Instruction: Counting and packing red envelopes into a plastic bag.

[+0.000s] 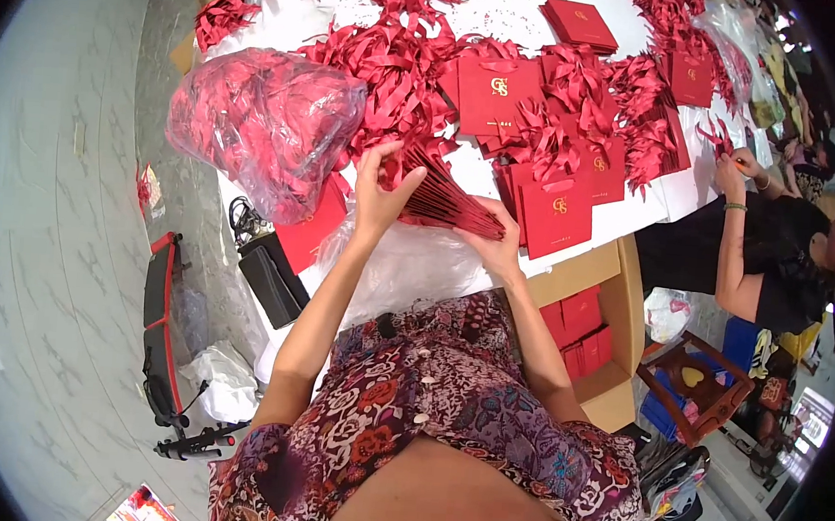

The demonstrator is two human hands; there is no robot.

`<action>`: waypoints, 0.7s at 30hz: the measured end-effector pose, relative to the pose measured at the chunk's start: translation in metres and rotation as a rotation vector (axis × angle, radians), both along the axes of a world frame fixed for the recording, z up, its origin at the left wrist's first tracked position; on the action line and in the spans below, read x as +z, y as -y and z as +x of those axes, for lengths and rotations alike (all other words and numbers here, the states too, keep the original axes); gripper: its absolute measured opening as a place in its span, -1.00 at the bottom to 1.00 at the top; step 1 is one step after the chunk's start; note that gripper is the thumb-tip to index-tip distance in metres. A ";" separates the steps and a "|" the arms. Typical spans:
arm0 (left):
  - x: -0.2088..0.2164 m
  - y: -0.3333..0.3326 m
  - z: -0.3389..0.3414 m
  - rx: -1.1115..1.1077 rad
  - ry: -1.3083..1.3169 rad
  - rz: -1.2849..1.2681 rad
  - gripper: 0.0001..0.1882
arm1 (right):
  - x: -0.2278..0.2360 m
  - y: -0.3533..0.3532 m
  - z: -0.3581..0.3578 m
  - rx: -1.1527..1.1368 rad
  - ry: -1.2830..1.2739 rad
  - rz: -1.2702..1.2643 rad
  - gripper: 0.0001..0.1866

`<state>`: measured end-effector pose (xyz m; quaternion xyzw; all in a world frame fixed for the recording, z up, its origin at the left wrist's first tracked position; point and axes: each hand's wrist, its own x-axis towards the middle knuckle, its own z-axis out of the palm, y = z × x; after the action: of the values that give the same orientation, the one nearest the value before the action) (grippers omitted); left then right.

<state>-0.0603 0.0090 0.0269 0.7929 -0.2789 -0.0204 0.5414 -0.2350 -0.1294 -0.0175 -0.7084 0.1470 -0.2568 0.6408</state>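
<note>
A thick stack of flat red paper gift bags (pixel 451 201) is tilted in front of me, its many edges fanned toward me. My right hand (pixel 498 239) is wrapped round the near right end of this stack. At the far left end is my left hand (pixel 383 192), its thumb and fingers spread apart beside the bags' edges; whether it touches them I cannot tell. Red ribbon handles (pixel 400 90) lie in a dense heap just beyond. Below the stack, a clear plastic sheet (pixel 408 260) covers the table's near edge.
A clear bag of red ribbons (pixel 263 119) sits on the left. More red gift bags (pixel 556 212) with gold marks lie on the white table (pixel 513 6). A cardboard box (pixel 627 304) holding red packets stands at right. Beyond it, a person's hands (pixel 734 171) handle a ribbon.
</note>
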 end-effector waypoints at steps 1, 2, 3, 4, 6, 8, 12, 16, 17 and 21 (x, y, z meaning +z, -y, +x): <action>-0.001 0.002 0.002 -0.002 -0.001 0.001 -0.51 | 0.000 0.001 -0.002 -0.003 0.007 -0.029 -0.42; -0.002 0.004 0.003 -0.068 -0.079 -0.035 -0.54 | -0.003 0.001 -0.004 -0.005 0.005 -0.028 -0.42; -0.003 0.005 0.003 -0.134 -0.157 -0.071 -0.58 | -0.009 0.000 -0.005 -0.013 -0.011 0.064 -0.41; -0.006 0.003 0.003 -0.184 -0.582 -0.289 -0.66 | -0.007 -0.001 -0.004 -0.019 -0.026 0.157 -0.40; -0.014 -0.001 0.006 -0.171 -0.519 -0.287 -0.69 | -0.002 -0.002 -0.006 -0.018 -0.033 0.170 -0.38; -0.014 -0.007 0.011 -0.150 -0.510 -0.068 -0.71 | -0.002 -0.002 -0.009 -0.027 -0.043 0.182 -0.37; -0.009 0.010 0.013 -0.266 -0.564 -0.357 -0.60 | -0.016 -0.001 -0.008 -0.044 0.000 0.174 -0.35; 0.000 0.015 -0.009 -0.352 -0.537 -0.051 -0.49 | -0.012 -0.009 -0.001 -0.074 0.044 0.224 -0.34; -0.015 0.014 -0.008 -0.377 -0.552 -0.099 -0.46 | -0.011 -0.008 -0.002 -0.076 0.044 0.224 -0.34; -0.004 0.006 -0.009 -0.481 -0.466 -0.101 -0.40 | -0.011 -0.005 -0.007 -0.058 -0.004 0.171 -0.31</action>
<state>-0.0692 0.0026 0.0231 0.6507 -0.3274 -0.3142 0.6088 -0.2420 -0.1246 -0.0289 -0.6471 0.1902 -0.2603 0.6909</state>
